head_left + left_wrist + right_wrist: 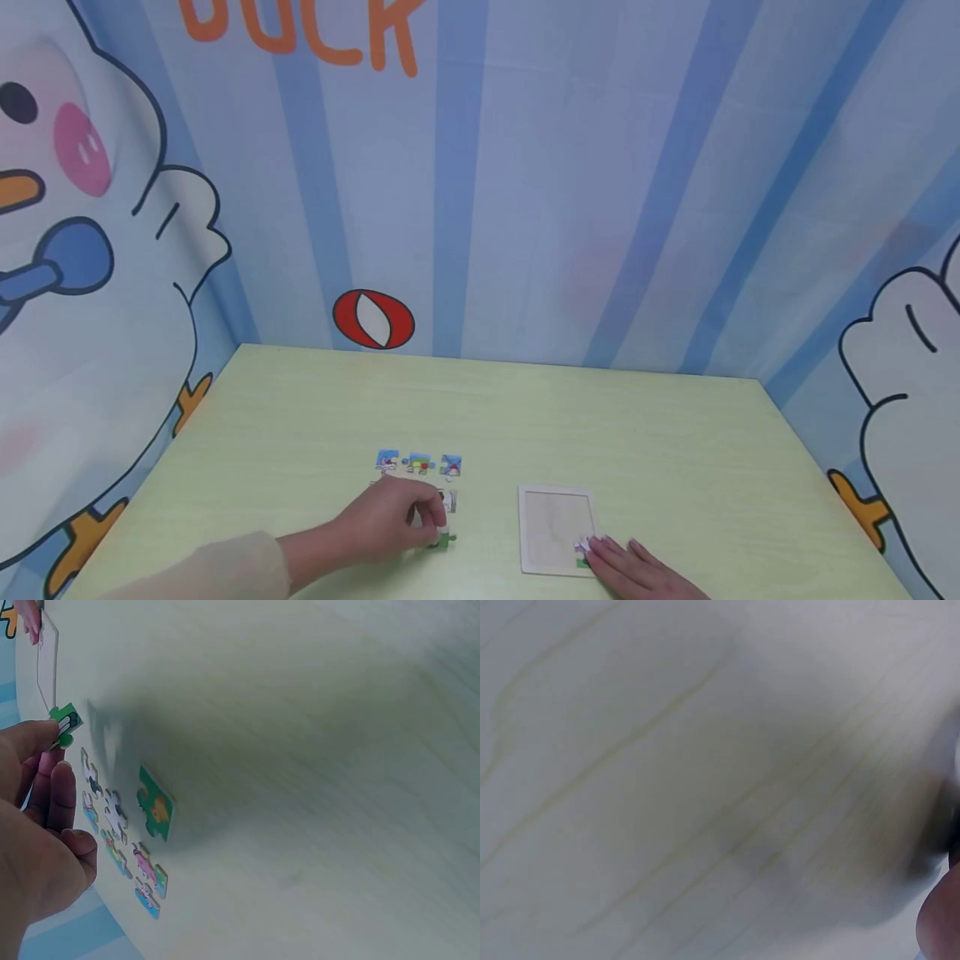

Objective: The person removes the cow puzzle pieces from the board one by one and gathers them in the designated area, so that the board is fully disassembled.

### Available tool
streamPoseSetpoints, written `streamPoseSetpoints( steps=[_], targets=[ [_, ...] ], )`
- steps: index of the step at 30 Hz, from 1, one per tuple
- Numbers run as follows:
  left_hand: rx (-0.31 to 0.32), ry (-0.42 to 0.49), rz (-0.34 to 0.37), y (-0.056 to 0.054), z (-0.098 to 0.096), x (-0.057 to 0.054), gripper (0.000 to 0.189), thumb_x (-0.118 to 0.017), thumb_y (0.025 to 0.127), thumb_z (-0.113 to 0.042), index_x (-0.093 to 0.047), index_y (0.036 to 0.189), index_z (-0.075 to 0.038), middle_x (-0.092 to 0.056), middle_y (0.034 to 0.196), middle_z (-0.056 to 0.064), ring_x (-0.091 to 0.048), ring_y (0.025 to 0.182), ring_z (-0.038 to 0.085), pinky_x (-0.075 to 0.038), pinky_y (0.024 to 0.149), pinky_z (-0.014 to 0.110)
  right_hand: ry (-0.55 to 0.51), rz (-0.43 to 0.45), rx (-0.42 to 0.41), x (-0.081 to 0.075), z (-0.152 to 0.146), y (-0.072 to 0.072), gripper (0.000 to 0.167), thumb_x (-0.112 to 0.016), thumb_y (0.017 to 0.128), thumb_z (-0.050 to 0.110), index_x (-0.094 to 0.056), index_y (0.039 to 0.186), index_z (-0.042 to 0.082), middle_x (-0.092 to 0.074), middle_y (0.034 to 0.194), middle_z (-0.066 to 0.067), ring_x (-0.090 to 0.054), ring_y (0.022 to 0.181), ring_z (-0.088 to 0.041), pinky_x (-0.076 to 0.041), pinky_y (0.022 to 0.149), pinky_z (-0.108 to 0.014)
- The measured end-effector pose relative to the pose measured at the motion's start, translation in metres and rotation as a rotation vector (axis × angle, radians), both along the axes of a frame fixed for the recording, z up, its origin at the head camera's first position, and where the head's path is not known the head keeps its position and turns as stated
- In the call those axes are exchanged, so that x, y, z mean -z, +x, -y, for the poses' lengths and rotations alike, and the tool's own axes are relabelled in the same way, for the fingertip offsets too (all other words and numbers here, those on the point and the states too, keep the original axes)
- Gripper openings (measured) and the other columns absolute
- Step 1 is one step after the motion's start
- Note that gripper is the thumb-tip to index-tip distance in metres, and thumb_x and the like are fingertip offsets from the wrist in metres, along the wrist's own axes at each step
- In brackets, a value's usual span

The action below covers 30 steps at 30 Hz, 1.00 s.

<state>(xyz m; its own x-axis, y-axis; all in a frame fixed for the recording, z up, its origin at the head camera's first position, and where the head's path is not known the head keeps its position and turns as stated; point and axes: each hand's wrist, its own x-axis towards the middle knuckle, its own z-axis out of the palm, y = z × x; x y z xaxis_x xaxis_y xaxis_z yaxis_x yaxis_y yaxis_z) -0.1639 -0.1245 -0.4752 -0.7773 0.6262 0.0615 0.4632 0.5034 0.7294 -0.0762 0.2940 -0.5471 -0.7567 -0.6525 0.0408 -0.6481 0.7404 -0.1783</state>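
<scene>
My left hand (390, 518) pinches a green jigsaw piece (67, 722) between thumb and fingertips, raised over the table in the left wrist view. Beneath that hand lie loose jigsaw pieces, among them a green piece with an orange figure (157, 804); the hand hides part of the group in the head view. My right hand (639, 570) rests with extended fingers at the lower right corner of a pale puzzle tray (551, 521). Its fingertips touch a jigsaw piece (582, 562) in that corner and partly cover it. Only a bit of a finger (941, 919) shows in the right wrist view.
A row of blue-topped jigsaw pieces (420, 464) lies beyond my left hand, to the left of the tray. The pale yellow table (660, 450) ends at a striped blue backdrop (525, 208) with cartoon ducks on both sides.
</scene>
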Motion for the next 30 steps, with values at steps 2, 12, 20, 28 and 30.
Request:
streamPoseSetpoints(
  steps=[2,12,20,28,30],
  targets=[
    [-0.003,-0.004,0.007,0.001,0.0,0.002,0.019,-0.081,0.088,-0.005,-0.073,0.089,-0.022,-0.067,0.079,-0.02,-0.048,0.061,-0.002,-0.045,0.065,0.023,0.001,-0.004,-0.001,0.0,0.0,0.0,0.072,-0.049,0.107,0.064,-0.043,0.164,0.02,-0.045,0.167,0.003,-0.037,0.154,-0.008,0.011,0.113,-0.01],
    [-0.008,-0.031,-0.001,0.004,0.004,0.008,0.02,-0.083,0.087,-0.005,-0.073,0.087,-0.022,-0.065,0.079,-0.02,-0.052,0.068,-0.002,-0.048,0.07,0.024,0.008,-0.051,-0.013,-0.001,0.0,0.002,0.072,-0.05,0.107,0.062,-0.042,0.165,0.021,-0.046,0.166,0.003,-0.037,0.154,-0.007,0.01,0.115,-0.011],
    [-0.013,-0.107,-0.083,0.004,0.007,0.014,0.019,-0.084,0.087,-0.006,-0.074,0.09,-0.023,-0.064,0.083,-0.024,-0.056,0.078,-0.001,-0.051,0.079,0.028,0.023,-0.092,-0.017,0.0,0.001,0.001,0.071,-0.05,0.107,0.062,-0.043,0.164,0.021,-0.047,0.166,0.003,-0.04,0.152,-0.009,0.007,0.116,-0.013],
    [-0.007,-0.142,-0.176,0.007,0.009,0.014,0.02,-0.084,0.088,-0.008,-0.073,0.091,-0.024,-0.063,0.086,-0.024,-0.057,0.082,-0.002,-0.052,0.081,0.029,0.019,-0.083,-0.013,0.0,0.001,0.001,0.072,-0.05,0.107,0.062,-0.042,0.165,0.022,-0.047,0.166,0.003,-0.038,0.153,-0.007,0.01,0.115,-0.011],
    [-0.003,-0.148,-0.195,0.007,0.009,0.015,0.02,-0.084,0.088,-0.009,-0.073,0.09,-0.025,-0.063,0.087,-0.024,-0.057,0.082,-0.002,-0.052,0.08,0.029,0.018,-0.073,-0.013,0.0,0.001,0.001,0.072,-0.05,0.107,0.062,-0.041,0.166,0.023,-0.046,0.166,0.003,-0.037,0.154,-0.006,0.01,0.115,-0.01]
  ],
)
